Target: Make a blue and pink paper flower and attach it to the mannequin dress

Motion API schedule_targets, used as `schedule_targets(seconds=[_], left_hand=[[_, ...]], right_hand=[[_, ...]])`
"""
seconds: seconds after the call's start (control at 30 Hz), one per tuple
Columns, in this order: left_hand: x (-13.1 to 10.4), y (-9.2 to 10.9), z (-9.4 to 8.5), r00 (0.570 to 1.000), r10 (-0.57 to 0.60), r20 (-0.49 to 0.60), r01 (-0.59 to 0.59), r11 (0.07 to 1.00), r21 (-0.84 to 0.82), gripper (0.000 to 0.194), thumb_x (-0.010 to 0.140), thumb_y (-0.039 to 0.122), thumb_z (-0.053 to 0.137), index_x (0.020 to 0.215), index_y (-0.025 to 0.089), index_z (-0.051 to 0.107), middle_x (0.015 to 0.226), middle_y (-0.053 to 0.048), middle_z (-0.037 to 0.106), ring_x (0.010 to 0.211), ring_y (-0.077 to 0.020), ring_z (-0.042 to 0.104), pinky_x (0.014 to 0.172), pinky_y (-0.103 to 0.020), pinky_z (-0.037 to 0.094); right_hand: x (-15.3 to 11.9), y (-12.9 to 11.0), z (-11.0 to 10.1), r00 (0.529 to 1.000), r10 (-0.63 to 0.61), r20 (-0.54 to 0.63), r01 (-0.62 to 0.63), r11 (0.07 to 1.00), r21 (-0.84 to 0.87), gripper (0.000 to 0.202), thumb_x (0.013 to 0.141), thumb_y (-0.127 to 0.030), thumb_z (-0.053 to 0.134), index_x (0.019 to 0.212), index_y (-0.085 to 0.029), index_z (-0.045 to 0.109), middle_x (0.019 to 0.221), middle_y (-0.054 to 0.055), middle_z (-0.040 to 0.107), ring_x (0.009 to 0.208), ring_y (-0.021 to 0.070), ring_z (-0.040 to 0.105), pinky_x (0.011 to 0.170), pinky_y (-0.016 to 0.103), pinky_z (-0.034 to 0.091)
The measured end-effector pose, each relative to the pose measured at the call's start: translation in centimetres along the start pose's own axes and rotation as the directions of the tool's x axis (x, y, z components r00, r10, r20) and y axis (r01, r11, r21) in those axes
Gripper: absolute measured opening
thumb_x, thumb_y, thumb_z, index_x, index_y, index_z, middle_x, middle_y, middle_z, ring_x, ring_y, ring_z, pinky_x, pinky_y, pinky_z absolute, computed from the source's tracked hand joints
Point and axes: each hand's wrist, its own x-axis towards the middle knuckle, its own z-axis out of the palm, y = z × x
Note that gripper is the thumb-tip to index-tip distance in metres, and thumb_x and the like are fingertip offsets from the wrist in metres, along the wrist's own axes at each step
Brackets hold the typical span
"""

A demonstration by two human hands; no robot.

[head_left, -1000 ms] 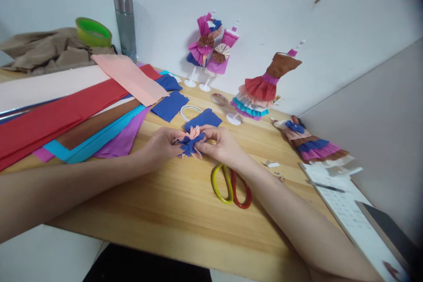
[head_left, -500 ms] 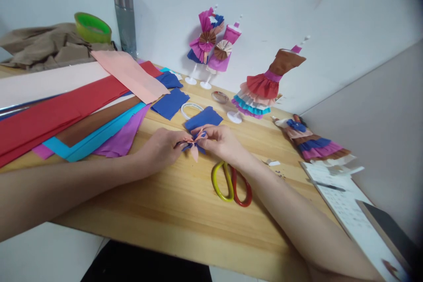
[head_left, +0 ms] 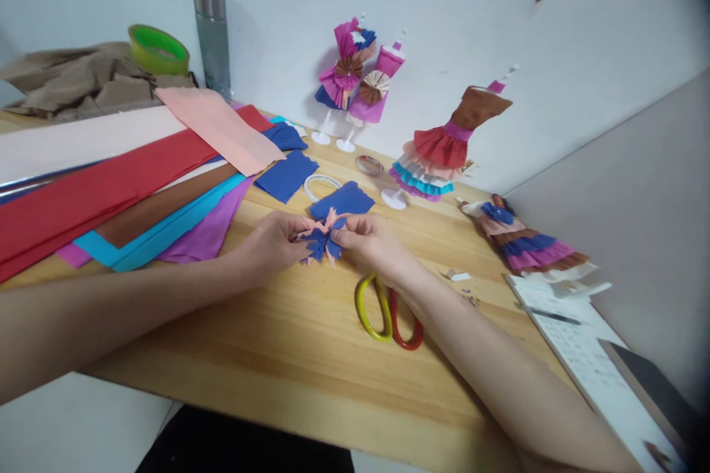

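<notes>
the left hand (head_left: 271, 245) and right hand (head_left: 370, 242) each pinch one side of the blue-and-peach ruffled piece (head_left: 318, 242) over the table (head_left: 266, 344), near a blue sheet (head_left: 344, 199), where a light hold should keep its thin tips untorn.

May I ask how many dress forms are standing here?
3: the leftmost form and the middle form close together at the back, the brown-topped form to their right.

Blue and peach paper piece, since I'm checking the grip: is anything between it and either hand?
Nothing visible: the left hand and right hand both pinch the paper piece. The scissor handles lie nearer the wearer.
</notes>
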Motion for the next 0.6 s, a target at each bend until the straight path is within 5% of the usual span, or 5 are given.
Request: schedule_targets(seconds=[0.3,0.6], left_hand=[[0.39,-0.41,-0.28,0.976,-0.203,0.085,0.219,0.877,-0.427,0.011,0.063,0.018,0.067,0.069,0.011,0.070,0.066,-0.006,0.070,0.054,-0.0097,0.055,0.057,-0.022,0.043],[0.54,-0.63,-0.26,0.974,-0.212,0.083,0.227,0.869,-0.440,0.009,0.063,0.017,0.069,0.069,0.011,0.069,0.062,-0.006,0.068,0.052,-0.0090,0.052,0.056,-0.022,0.040]], right_hand=[[0.13,-0.65,-0.49,0.994,-0.107,0.019,0.109,0.983,-0.147,0.016,0.066,-0.027,0.061,0.053,-0.018,0.058,0.071,0.003,0.060,0.069,0.0149,0.056,0.069,0.029,0.045],[0.13,-0.20,-0.57,0.985,-0.174,-0.001,0.165,0.932,-0.324,0.010,0.067,-0.025,0.061,0.061,-0.018,0.058,0.072,0.002,0.060,0.067,0.0148,0.055,0.066,0.029,0.045]])
